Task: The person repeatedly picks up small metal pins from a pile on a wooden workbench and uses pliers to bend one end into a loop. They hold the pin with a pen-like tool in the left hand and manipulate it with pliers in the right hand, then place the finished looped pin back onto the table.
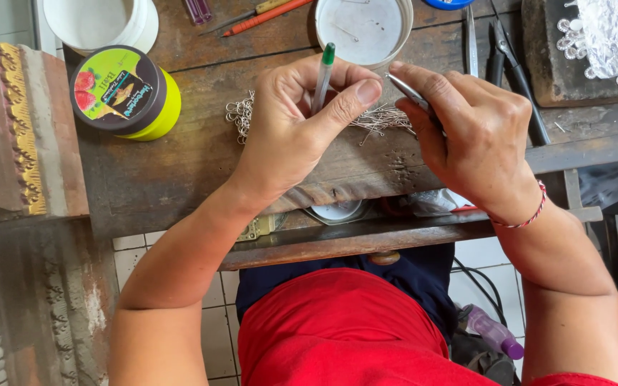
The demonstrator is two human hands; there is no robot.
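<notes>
My left hand holds a thin stick with a green tip upright between thumb and fingers over a worn wooden bench. My right hand grips a slim metal tool whose tip points at my left thumb. Under both hands lies a pile of fine silver wire pieces, with small wire loops at its left end. A red and white cord bracelet circles my right wrist.
A round tub with a dark lid and yellow-green sides stands at the left, a white container behind it. A white dish, an orange pencil, pliers and a bag of silver parts lie further back.
</notes>
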